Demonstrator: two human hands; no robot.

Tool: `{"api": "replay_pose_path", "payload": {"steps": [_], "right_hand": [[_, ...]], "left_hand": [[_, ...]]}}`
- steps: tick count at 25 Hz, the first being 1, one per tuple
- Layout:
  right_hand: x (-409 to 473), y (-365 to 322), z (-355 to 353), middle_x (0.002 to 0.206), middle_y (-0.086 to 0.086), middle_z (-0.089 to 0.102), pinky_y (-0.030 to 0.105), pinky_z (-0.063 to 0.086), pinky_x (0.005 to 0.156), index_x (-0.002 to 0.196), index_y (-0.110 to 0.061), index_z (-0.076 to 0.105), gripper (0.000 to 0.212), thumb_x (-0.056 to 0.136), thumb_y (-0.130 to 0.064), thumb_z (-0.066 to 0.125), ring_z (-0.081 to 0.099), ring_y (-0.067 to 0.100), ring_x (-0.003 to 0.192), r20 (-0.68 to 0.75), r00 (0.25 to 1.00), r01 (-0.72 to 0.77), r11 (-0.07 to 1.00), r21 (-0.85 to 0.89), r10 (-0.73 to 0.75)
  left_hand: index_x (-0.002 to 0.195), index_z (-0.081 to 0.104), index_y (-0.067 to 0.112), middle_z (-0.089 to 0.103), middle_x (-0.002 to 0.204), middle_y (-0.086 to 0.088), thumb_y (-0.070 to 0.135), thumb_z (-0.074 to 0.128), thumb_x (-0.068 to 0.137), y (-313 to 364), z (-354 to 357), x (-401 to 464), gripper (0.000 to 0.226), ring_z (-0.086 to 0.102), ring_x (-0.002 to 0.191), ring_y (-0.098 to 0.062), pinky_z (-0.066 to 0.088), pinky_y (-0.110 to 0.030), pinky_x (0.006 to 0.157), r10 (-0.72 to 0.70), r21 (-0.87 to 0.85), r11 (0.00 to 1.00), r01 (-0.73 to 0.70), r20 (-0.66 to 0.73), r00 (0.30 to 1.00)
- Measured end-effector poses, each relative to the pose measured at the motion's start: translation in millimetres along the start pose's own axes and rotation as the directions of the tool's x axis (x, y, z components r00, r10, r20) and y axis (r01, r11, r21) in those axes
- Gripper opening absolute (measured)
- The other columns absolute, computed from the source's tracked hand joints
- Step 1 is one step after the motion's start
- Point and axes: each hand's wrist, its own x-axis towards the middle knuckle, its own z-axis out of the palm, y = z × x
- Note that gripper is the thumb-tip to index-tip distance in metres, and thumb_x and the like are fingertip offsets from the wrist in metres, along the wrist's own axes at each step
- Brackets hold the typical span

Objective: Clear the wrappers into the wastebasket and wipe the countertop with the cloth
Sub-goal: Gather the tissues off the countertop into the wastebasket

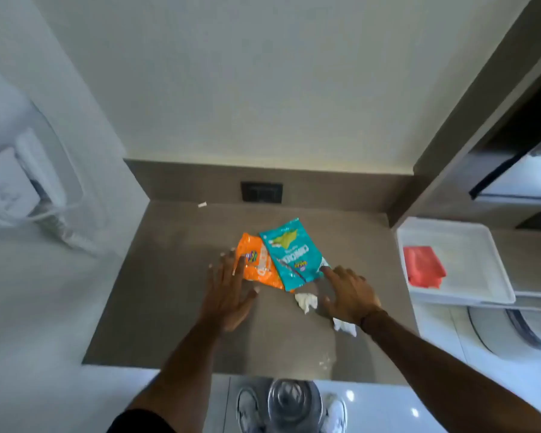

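An orange wrapper (256,267) and a teal wrapper (292,253) lie overlapping on the brown countertop (169,292), the teal one on top. My left hand (228,292) is spread flat, its fingertips touching the orange wrapper's left edge. My right hand (350,293) is open, with the index finger on the teal wrapper's near right corner. A crumpled white paper (306,301) lies between my hands, and another white scrap (344,326) shows under my right wrist. A folded red cloth (423,267) rests in a white tray (481,264) at the right. A round metal wastebasket (294,401) stands on the floor below the counter edge.
A small white scrap (202,204) lies near the back wall, left of a dark socket plate (261,192). White crumbs (325,360) dot the front edge. A white appliance (28,189) stands at the left, a washing machine (512,326) at the right. My shoes flank the wastebasket.
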Motion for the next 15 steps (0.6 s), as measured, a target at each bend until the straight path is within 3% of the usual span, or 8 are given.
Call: {"api": "replay_pose_path", "payload": {"steps": [2, 5, 10, 15], "right_hand": [[-9.3, 8.0, 21.9, 0.134, 0.004, 0.053, 0.042, 0.051, 0.094, 0.146, -0.031, 0.038, 0.079, 0.073, -0.056, 0.054, 0.055, 0.03, 0.119, 0.067, 0.994, -0.086, 0.996, 0.012, 0.085], [-29.0, 12.6, 48.5, 0.132, 0.006, 0.053, 0.041, 0.053, 0.086, 0.14, -0.031, 0.045, 0.068, 0.075, -0.042, 0.061, 0.053, 0.032, 0.117, 0.082, 0.976, -0.208, 0.973, 0.099, 0.2], [-40.4, 15.8, 50.3, 0.13, 0.005, 0.057, 0.047, 0.052, 0.087, 0.137, -0.033, 0.045, 0.062, 0.081, -0.055, 0.057, 0.058, 0.033, 0.116, -0.041, 0.929, -0.365, 0.927, 0.085, 0.369], [-77.7, 9.1, 60.6, 0.13, 0.006, 0.055, 0.044, 0.056, 0.084, 0.137, -0.032, 0.048, 0.063, 0.08, -0.049, 0.066, 0.058, 0.036, 0.114, 0.045, 0.893, -0.45, 0.888, 0.1, 0.448]], "left_hand": [[0.167, 0.011, 0.015, 0.005, 0.177, -0.012, 0.062, 0.021, 0.095, -10.1, 22.6, -9.8, 0.087, 0.008, 0.165, -0.036, 0.009, -0.059, 0.13, -0.057, 0.003, 0.998, 0.057, 0.053, 0.997], [0.166, 0.02, 0.011, 0.016, 0.176, -0.014, 0.053, 0.026, 0.099, -19.6, 57.8, -30.3, 0.079, 0.021, 0.162, -0.037, 0.019, -0.062, 0.128, -0.104, 0.065, 0.993, 0.102, 0.032, 0.994], [0.162, 0.032, 0.011, 0.028, 0.173, -0.013, 0.05, 0.031, 0.1, -25.6, 83.9, -33.8, 0.073, 0.031, 0.159, -0.036, 0.022, -0.067, 0.125, -0.081, 0.163, 0.984, 0.074, 0.036, 0.996], [0.162, 0.03, 0.011, 0.025, 0.173, -0.013, 0.051, 0.033, 0.099, -29.8, 91.1, -32.5, 0.075, 0.028, 0.159, -0.036, 0.019, -0.066, 0.126, -0.078, 0.129, 0.989, 0.077, 0.001, 0.997]]}}
